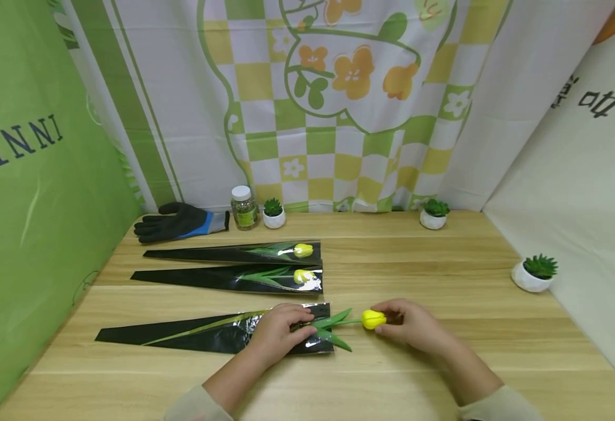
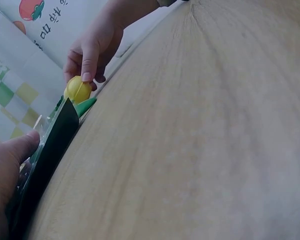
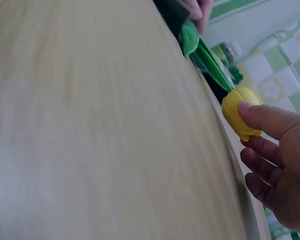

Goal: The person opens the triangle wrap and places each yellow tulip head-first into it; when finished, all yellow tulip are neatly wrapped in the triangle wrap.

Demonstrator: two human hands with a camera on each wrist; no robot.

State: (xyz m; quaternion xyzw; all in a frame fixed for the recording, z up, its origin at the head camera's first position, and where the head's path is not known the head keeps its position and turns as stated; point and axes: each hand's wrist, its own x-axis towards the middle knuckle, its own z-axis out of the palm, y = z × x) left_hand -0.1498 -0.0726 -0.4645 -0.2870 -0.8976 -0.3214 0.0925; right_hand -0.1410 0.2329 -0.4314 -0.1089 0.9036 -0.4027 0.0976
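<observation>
Lower centre of frame: left hand (image 1: 278, 333) presses flat on the open end of a black sleeve (image 1: 202, 334). Right hand (image 1: 410, 323) pinches the yellow tulip (image 1: 373, 319) bud, stem lying inside the sleeve. Hands apart.

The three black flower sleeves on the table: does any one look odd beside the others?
Yes. In the nearest sleeve the yellow tulip and its leaves stick out past the open end, pinched by the right hand. In the two sleeves behind, the blooms sit fully inside.
</observation>
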